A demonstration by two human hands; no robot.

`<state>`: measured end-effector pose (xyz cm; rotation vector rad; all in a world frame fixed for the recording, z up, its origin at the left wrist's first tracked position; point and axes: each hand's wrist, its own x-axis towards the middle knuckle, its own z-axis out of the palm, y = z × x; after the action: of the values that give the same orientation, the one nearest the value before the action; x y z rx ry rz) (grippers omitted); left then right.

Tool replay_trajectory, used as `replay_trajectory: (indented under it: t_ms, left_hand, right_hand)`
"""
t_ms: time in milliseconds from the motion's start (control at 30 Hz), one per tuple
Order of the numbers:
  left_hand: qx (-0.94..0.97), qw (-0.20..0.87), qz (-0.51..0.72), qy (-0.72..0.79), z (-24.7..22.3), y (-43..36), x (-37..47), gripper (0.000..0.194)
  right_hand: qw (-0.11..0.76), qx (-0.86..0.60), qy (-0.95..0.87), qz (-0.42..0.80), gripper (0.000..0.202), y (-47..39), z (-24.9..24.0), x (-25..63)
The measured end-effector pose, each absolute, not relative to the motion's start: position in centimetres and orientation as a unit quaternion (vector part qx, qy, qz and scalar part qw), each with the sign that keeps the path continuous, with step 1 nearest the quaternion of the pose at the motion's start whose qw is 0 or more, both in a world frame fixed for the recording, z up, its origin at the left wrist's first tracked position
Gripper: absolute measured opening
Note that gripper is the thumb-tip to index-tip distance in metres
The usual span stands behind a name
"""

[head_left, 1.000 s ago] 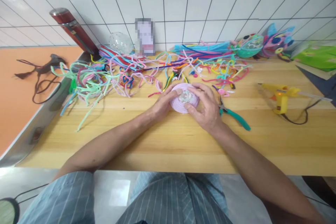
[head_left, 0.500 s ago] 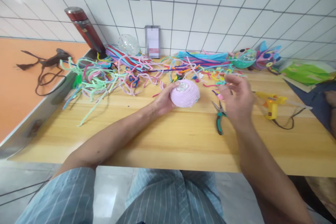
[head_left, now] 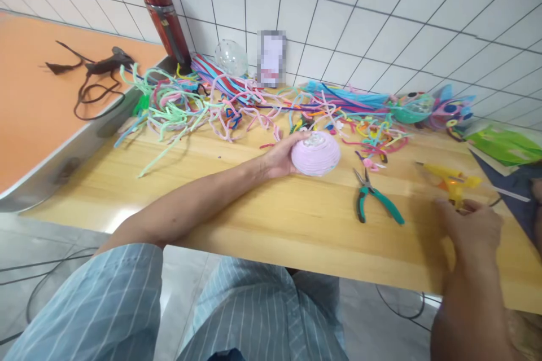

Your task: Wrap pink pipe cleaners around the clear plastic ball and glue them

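Observation:
My left hand (head_left: 283,157) is wrapped around a ball (head_left: 317,157) wound with pale purple fuzzy strands. Clear plastic shows at the ball's top. On the right, my right hand (head_left: 473,227) closes at the handle of a yellow hot glue gun (head_left: 455,183), its thumb and fingers on either side of the grip. A pair of pliers (head_left: 375,197) with teal and black handles lies between the hands, jaws pointing away from me.
Tangled pipe cleaners (head_left: 178,107) and straight bundles (head_left: 347,96) line the tiled wall. A red flask (head_left: 165,25), a clear ball (head_left: 231,57) and a phone (head_left: 271,59) stand behind. Decorated balls (head_left: 412,107) and a green packet (head_left: 503,144) are at right. A corded tool (head_left: 112,62) lies left.
My right hand has moved right and down from above the pliers to the glue gun's handle. The left hand still holds the ball. The camera view has shifted.

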<state>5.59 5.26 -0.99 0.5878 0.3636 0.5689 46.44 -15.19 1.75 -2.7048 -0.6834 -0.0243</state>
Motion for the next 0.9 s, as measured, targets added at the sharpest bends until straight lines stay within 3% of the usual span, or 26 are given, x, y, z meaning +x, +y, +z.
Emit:
replay_trajectory:
  t_ms: [100, 167, 367, 467, 600, 700, 833, 900]
  left_hand:
    - [0.310, 0.888, 0.284, 0.188, -1.2, 5.3, 5.5, 0.043]
    - [0.322, 0.882, 0.282, 0.196, -1.3, 5.5, 5.4, 0.045]
    - [0.308, 0.898, 0.247, 0.194, -1.4, 6.0, 5.3, 0.040]
    - [0.288, 0.922, 0.200, 0.166, -1.2, 6.2, 5.0, 0.041]
    - [0.277, 0.935, 0.166, 0.146, -0.9, 6.0, 4.8, 0.044]
    - [0.280, 0.936, 0.153, 0.146, -0.8, 5.8, 4.8, 0.045]
    - [0.312, 0.917, 0.163, 0.185, -0.5, 5.8, 5.0, 0.042]
    - [0.350, 0.895, 0.173, 0.216, -0.1, 5.8, 5.1, 0.041]
  right_hand:
    - [0.177, -0.958, -0.223, -0.020, 0.084, -14.2, 1.4, 47.3]
    - [0.165, -0.960, -0.225, -0.018, 0.088, -13.7, 1.4, 47.9]
    - [0.116, -0.963, -0.244, -0.023, 0.060, -12.7, 1.6, 49.6]
    - [0.100, -0.955, -0.279, 0.004, 0.033, -12.5, 2.1, 50.1]
    - [0.086, -0.937, -0.333, 0.066, 0.044, -12.4, 3.5, 49.5]
    - [0.143, -0.932, -0.316, 0.103, 0.038, -12.4, 4.6, 47.7]
    - [0.291, -0.878, -0.350, 0.150, 0.019, -12.5, 5.7, 44.5]
    - [0.370, -0.820, -0.381, 0.211, 0.020, -12.4, 6.3, 43.0]
